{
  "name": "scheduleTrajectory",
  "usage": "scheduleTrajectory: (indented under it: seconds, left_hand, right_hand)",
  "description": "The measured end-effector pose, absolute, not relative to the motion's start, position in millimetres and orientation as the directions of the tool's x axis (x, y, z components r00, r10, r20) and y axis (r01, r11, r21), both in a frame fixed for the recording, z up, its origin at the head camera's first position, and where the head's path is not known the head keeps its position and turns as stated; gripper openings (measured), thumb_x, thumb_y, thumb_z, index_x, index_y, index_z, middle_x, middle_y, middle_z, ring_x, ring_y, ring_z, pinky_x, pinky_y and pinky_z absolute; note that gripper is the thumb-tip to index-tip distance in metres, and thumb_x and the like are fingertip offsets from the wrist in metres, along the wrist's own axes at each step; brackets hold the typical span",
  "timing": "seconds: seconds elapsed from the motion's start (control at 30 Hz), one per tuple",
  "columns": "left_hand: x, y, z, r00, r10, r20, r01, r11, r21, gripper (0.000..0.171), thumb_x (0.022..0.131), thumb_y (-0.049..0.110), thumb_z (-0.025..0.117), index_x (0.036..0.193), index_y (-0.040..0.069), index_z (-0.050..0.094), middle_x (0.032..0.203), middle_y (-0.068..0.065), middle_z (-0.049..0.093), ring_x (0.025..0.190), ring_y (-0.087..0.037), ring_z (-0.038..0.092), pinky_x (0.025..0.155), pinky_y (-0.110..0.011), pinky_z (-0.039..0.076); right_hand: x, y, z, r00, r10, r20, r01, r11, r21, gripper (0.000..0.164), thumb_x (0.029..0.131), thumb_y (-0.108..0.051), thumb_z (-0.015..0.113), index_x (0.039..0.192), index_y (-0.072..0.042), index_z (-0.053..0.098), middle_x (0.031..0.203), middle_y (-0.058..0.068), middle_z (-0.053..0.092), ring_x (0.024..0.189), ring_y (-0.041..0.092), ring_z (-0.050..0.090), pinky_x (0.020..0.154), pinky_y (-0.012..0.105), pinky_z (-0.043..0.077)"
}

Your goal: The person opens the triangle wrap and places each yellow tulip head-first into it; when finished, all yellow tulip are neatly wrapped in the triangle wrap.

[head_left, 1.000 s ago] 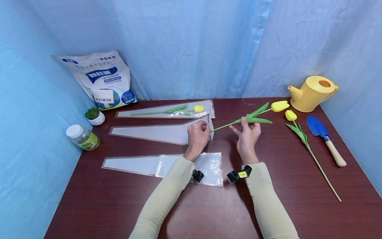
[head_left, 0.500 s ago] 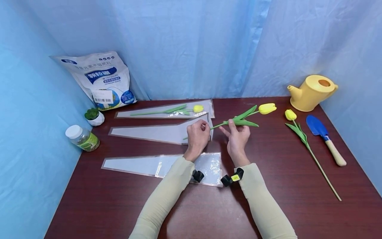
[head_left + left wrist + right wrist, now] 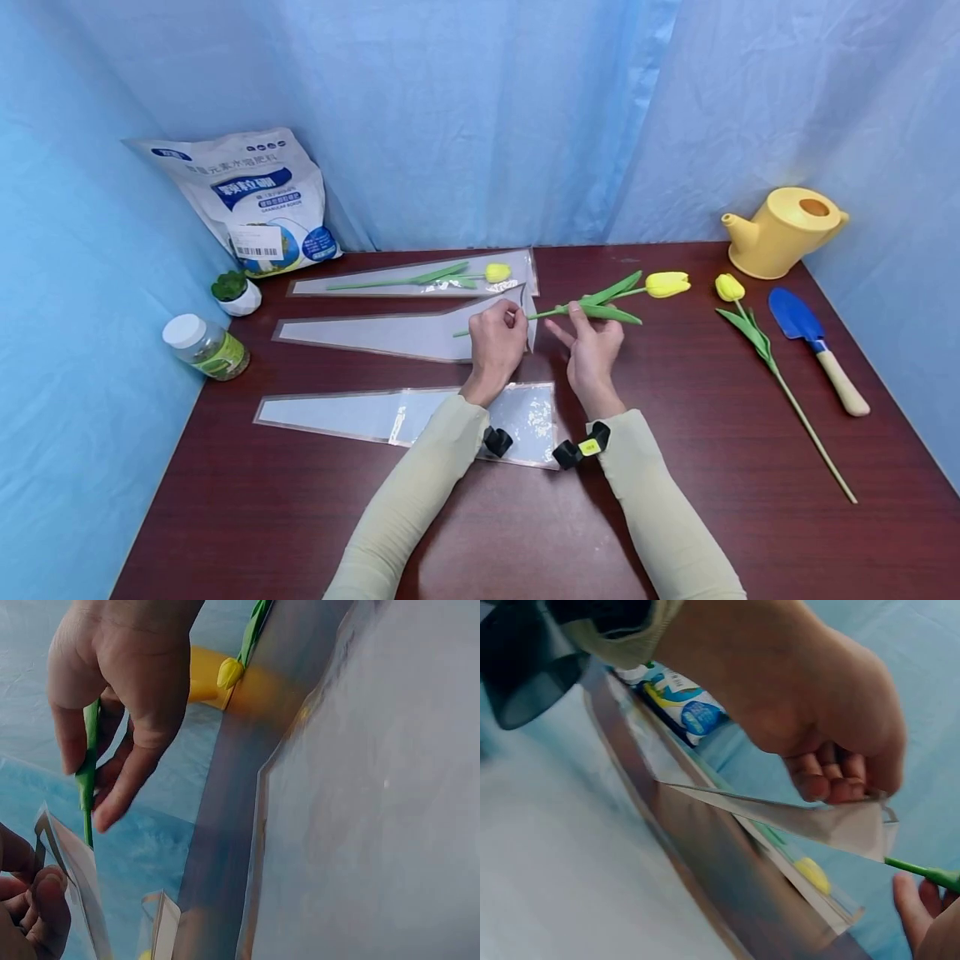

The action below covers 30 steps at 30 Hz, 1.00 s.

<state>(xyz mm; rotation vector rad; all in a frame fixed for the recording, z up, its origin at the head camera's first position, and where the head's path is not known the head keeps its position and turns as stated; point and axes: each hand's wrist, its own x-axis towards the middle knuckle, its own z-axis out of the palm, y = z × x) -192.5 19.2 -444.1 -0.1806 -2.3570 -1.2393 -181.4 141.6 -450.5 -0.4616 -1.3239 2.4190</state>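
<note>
My left hand [image 3: 497, 342] pinches the wide end of the middle flower sleeve [image 3: 375, 335], a long, tapered, clear-and-white wrap, holding its mouth raised and parted. A yellow artificial tulip [image 3: 667, 285] lies with its stem through that mouth; the stem's tip shows inside the sleeve, left of my left hand. My right hand [image 3: 595, 354] holds the tulip by its stem just below the leaves, fingertips a short way from the mouth. In the left wrist view, thumb and fingers of the right hand [image 3: 124, 697] close round the green stem. Bloom and leaves stay outside the sleeve.
Behind lies a sleeve [image 3: 300, 288] with a tulip [image 3: 497, 272] in it; a flat sleeve [image 3: 330, 414] lies in front. At right are another tulip [image 3: 806, 417], a blue trowel [image 3: 795, 317] and a yellow watering can [image 3: 780, 237]. A bag [image 3: 262, 200], succulent [image 3: 236, 292] and jar [image 3: 206, 346] stand left.
My right hand has moved left with the tulip, sliding its stem deeper into the middle sleeve. The stem's tip now shows past my left hand, which has stayed in place.
</note>
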Motion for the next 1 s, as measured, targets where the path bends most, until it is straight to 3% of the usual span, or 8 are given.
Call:
scheduleTrajectory:
  seconds: [0.13,0.2,0.37,0.5,0.83,1.0]
  left_hand:
    - [-193,18,-444,-0.88,-0.093,0.466,0.328,0.593,0.736,0.01,0.084,-0.001,0.066,0.078,0.001,0.073,0.056,-0.007,0.068,0.05,-0.016,0.063,0.055,-0.029,0.055]
    - [-193,18,-445,-0.879,-0.095,0.468,0.326,0.597,0.733,0.01,0.084,-0.001,0.066,0.078,0.001,0.073,0.057,-0.007,0.068,0.051,-0.016,0.064,0.056,-0.031,0.056]
    - [-193,18,-445,-0.882,-0.098,0.461,0.316,0.602,0.733,0.011,0.084,0.0,0.065,0.077,0.002,0.073,0.055,-0.007,0.067,0.052,-0.017,0.064,0.059,-0.032,0.057]
    - [-193,18,-445,-0.883,-0.091,0.46,0.319,0.602,0.732,0.012,0.085,0.001,0.065,0.076,0.003,0.073,0.054,-0.006,0.066,0.051,-0.017,0.063,0.059,-0.031,0.056]
    - [-192,19,-446,-0.877,-0.082,0.473,0.336,0.599,0.727,0.012,0.084,-0.001,0.064,0.077,0.002,0.073,0.054,-0.006,0.066,0.051,-0.016,0.063,0.056,-0.03,0.055]
    - [-191,21,-445,-0.872,-0.071,0.484,0.355,0.589,0.726,0.012,0.084,-0.002,0.063,0.077,0.002,0.072,0.055,-0.007,0.067,0.05,-0.016,0.063,0.056,-0.029,0.055]
  right_hand:
    - [-178,140,-451,-0.917,0.369,-0.151,-0.02,-0.421,-0.907,0.036,0.099,-0.014,0.062,0.13,0.0,0.051,0.111,0.001,0.062,0.093,0.008,0.069,0.073,0.035,0.063]
    - [-178,143,-450,-0.924,0.349,-0.159,0.009,-0.396,-0.918,0.035,0.1,-0.018,0.061,0.13,-0.002,0.054,0.118,-0.002,0.062,0.095,0.006,0.068,0.073,0.034,0.063]
    - [-181,156,-446,-0.898,0.409,-0.164,-0.035,-0.439,-0.898,0.013,0.099,-0.025,0.062,0.103,-0.013,0.064,0.109,-0.004,0.063,0.087,0.006,0.067,0.068,0.035,0.063]
    - [-182,163,-445,-0.873,0.461,-0.163,-0.093,-0.484,-0.87,0.013,0.1,-0.023,0.061,0.095,-0.011,0.065,0.098,0.0,0.063,0.076,0.009,0.07,0.068,0.036,0.063]
    - [-180,157,-447,-0.887,0.432,-0.163,-0.072,-0.479,-0.875,0.017,0.101,-0.02,0.058,0.114,-0.012,0.066,0.117,0.002,0.065,0.082,0.008,0.073,0.068,0.031,0.063]
    - [-180,152,-449,-0.896,0.415,-0.157,-0.051,-0.448,-0.893,0.033,0.103,-0.017,0.055,0.129,0.002,0.058,0.144,0.009,0.058,0.084,0.005,0.073,0.068,0.03,0.063]
